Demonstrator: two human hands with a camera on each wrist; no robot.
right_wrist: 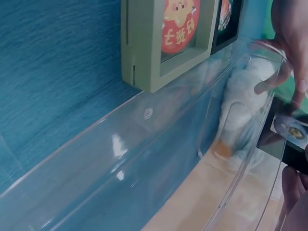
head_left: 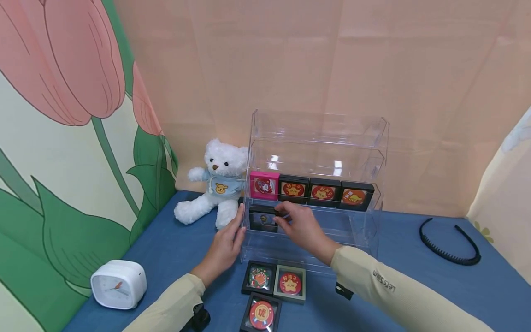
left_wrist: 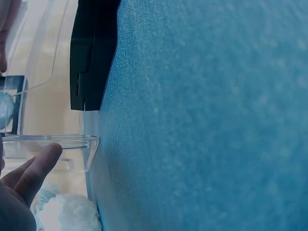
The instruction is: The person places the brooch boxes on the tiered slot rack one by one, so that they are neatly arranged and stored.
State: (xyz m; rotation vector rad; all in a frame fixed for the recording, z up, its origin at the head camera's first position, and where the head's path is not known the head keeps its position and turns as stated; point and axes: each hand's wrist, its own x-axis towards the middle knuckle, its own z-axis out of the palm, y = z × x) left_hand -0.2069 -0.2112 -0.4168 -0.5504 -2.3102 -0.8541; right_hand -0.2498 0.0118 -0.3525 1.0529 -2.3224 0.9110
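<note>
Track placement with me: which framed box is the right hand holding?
The black-framed box alone on the tier below the row of four; the right hand pinches only this one.

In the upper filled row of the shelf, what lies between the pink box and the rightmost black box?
Two black boxes stand side by side between the pink box and the rightmost black box; the head view shows this.

— Entry one?
— Framed box [head_left: 261,220]: black, round motif behind its window, upright at left end of a lower tier.
— Entry two?
— Display stand [head_left: 338,226]: clear, tiered, upright on blue cloth [head_left: 408,290].
</note>
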